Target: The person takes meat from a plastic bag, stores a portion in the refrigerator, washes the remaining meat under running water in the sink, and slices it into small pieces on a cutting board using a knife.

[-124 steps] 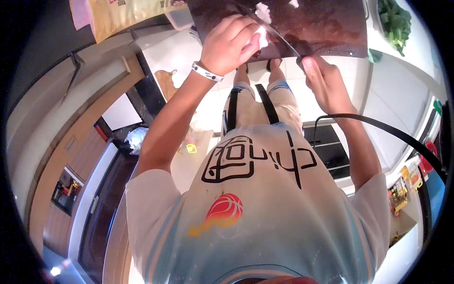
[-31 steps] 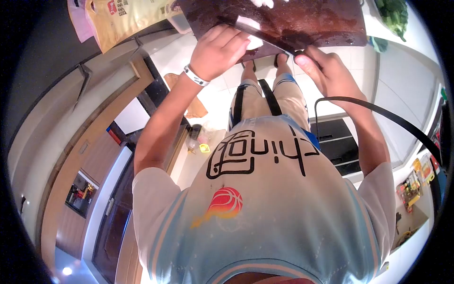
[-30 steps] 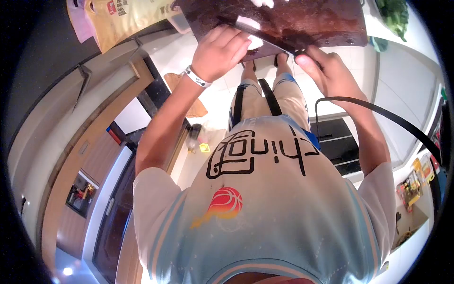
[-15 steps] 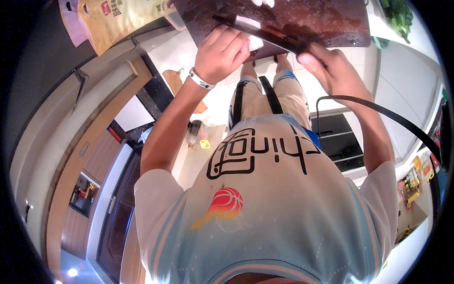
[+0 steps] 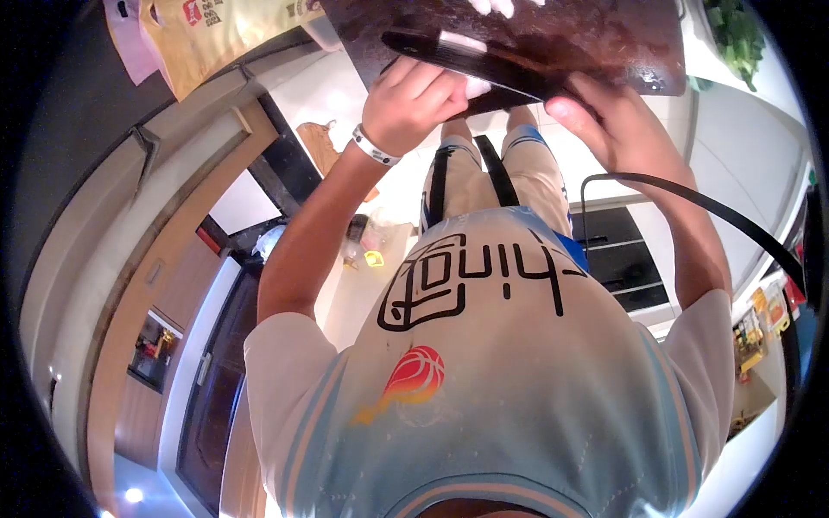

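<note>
My right hand (image 5: 609, 121) is wrapped round the handle of a dark-bladed kitchen knife (image 5: 496, 69). The blade reaches left across the board, its tip just beyond my left hand (image 5: 416, 102). That hand is curled, with the fingers closed on a white piece of food (image 5: 477, 87) whose kind I cannot make out. White also shows at the far side of the blade (image 5: 462, 40). Under both hands lies a dark, wet-looking cutting board (image 5: 604, 43). Several cut white pieces (image 5: 496, 7) rest at its far edge, partly out of view.
A yellow printed bag (image 5: 203, 52) lies on the dark counter at upper left. Leafy greens (image 5: 736, 43) are at upper right on a white surface. A black strap or cable (image 5: 699, 198) arcs past my right forearm. Dark drawers (image 5: 617, 259) are below on the right.
The knife blade has turned so more of its flat side shows. The board sits slightly lower and further right in view, and more white pieces show at its far edge.
</note>
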A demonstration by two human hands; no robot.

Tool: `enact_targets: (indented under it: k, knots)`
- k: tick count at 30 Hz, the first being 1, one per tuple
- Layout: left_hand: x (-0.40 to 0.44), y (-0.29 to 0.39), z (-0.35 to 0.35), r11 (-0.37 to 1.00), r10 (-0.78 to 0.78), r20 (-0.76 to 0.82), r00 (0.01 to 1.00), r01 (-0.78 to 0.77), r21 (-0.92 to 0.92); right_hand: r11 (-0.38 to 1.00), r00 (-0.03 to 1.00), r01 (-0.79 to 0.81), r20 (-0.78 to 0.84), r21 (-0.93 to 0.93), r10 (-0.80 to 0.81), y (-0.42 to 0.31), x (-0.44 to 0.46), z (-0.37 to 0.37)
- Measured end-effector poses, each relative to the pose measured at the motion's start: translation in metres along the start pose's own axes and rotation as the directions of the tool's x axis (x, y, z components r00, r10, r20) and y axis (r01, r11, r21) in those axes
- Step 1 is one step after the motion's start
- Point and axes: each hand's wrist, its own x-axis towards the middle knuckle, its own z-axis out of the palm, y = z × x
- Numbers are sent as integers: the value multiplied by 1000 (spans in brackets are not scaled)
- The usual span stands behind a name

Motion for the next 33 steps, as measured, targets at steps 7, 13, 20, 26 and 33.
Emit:
enact_targets:
  k: [7,13,20,26,33]
  knots:
    - [-4,-3,3,999,-18,31,999,17,29,995,997,77,-37,67,-74,5,3,3]
    - [-1,-6,5,999,-19,-3,1000,19,43,993,999,12,32,116,-16,-1,10,-3]
    - [-6,-2,-2,996,-92,92,992,93,-6,971,990,133,-73,197,-121,-7,23,13]
    - [0,-1,-1,996,-88,33,996,88,-6,978,989,-129,94,164,114,7,2,1]
    - [-10,-1,3,998,-68,17,998,67,12,976,974,-187,152,111,169,6,-14,1]
